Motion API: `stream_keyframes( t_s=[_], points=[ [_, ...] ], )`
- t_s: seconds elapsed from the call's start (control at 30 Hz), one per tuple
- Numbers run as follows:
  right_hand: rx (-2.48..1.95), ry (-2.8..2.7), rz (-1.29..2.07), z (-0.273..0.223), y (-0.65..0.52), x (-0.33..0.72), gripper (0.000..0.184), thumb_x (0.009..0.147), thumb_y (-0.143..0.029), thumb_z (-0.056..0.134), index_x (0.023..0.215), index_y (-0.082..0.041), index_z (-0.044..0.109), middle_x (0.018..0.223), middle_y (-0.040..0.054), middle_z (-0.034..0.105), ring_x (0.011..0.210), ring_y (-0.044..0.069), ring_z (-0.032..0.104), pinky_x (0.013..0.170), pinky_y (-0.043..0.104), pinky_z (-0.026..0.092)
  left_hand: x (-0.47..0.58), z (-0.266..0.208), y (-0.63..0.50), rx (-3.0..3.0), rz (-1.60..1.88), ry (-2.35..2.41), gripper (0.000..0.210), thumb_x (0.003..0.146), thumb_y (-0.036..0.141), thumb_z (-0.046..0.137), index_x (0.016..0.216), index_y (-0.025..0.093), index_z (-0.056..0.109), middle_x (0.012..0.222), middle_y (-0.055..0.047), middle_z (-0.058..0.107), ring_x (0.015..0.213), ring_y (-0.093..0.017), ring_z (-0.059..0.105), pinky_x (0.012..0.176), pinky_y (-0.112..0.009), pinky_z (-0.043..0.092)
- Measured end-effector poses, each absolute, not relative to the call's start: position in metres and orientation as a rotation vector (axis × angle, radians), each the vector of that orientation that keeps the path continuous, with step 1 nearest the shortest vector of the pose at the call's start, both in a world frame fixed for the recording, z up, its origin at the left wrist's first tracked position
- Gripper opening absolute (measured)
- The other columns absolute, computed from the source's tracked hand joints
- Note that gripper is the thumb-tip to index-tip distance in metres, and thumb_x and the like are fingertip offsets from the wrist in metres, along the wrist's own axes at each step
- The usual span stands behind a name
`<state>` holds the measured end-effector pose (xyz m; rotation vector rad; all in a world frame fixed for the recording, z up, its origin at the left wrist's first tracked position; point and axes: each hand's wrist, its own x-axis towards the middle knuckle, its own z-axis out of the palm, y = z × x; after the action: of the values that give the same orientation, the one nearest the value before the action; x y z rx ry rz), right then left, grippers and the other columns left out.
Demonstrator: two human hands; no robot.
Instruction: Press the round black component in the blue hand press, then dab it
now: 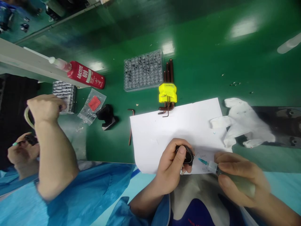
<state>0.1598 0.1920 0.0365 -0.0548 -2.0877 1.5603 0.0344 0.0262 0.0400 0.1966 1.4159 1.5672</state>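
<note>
My left hand [169, 169] is closed around a small black ring-shaped part [189, 157], its thumb lying over the rim and its round opening facing up. Opposite it, my right hand [246, 175] grips a greenish dispensing bottle [243, 185] with a clear neck and a teal needle tip [202, 161]. The tip points toward the black part, a short gap from it. Both hands are over the front of a white sheet of paper [174, 131], which has some handwriting near the needle. Fingers hide the lower side of the black part.
Hex keys in a yellow holder [167, 93] overlap the paper's back edge; a loose hex key [130, 131] lies left. Beyond are a clear tray of small parts [143, 70], a red Loctite bottle [87, 75] and a black block [105, 116]. White gloves [249, 122] lie right. A co-worker's arm [55, 147] is left.
</note>
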Motion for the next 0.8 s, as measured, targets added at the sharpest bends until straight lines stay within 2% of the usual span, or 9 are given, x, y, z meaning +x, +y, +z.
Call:
stream_keyframes(
  t_s=[0.27, 0.47, 0.63, 0.8],
  points=[
    [-0.047, -2.075, 1.548, 0.0345, 0.1898, 0.1617, 0.054, 0.080, -0.001, 0.061, 0.129, -0.025, 0.060, 0.069, -0.0008, 0.067, 0.049, 0.019, 0.063, 0.049, 0.032, 0.056, 0.0349, 0.0396, 0.0245, 0.221, 1.575, 1.417, 0.034, 0.110, 0.050, 0.053, 0.108, 0.018, 0.063, 0.077, 0.000, 0.061, 0.057, -0.008, 0.055, 0.053, -0.019, 0.041],
    [-0.079, -2.073, 1.521, 0.0350, 0.1884, 0.1597, 0.047, 0.083, -0.002, 0.055, 0.124, -0.026, 0.058, 0.068, -0.0025, 0.062, 0.049, 0.016, 0.058, 0.047, 0.030, 0.055, 0.0347, 0.0395, 0.0243, 0.228, 1.565, 1.419, 0.030, 0.111, 0.048, 0.053, 0.110, 0.020, 0.063, 0.088, 0.000, 0.064, 0.058, -0.005, 0.058, 0.053, -0.017, 0.042],
    [-0.044, -2.113, 1.411, 0.0379, 0.1904, 0.1559, 0.040, 0.081, -0.002, 0.055, 0.116, -0.022, 0.056, 0.071, -0.0001, 0.065, 0.052, 0.016, 0.064, 0.050, 0.029, 0.059, 0.0340, 0.0394, 0.0242, 0.221, 1.560, 1.419, 0.030, 0.111, 0.048, 0.054, 0.110, 0.020, 0.063, 0.089, 0.000, 0.064, 0.059, -0.004, 0.058, 0.054, -0.016, 0.042],
    [-0.100, -2.091, 1.421, 0.0406, 0.1880, 0.1542, 0.034, 0.081, -0.002, 0.055, 0.110, -0.022, 0.055, 0.069, -0.0010, 0.066, 0.049, 0.015, 0.064, 0.050, 0.028, 0.059, 0.0352, 0.0392, 0.0241, 0.234, 1.576, 1.389, 0.028, 0.111, 0.046, 0.053, 0.110, 0.020, 0.062, 0.083, 0.002, 0.062, 0.058, -0.004, 0.056, 0.053, -0.015, 0.041]
  ],
)
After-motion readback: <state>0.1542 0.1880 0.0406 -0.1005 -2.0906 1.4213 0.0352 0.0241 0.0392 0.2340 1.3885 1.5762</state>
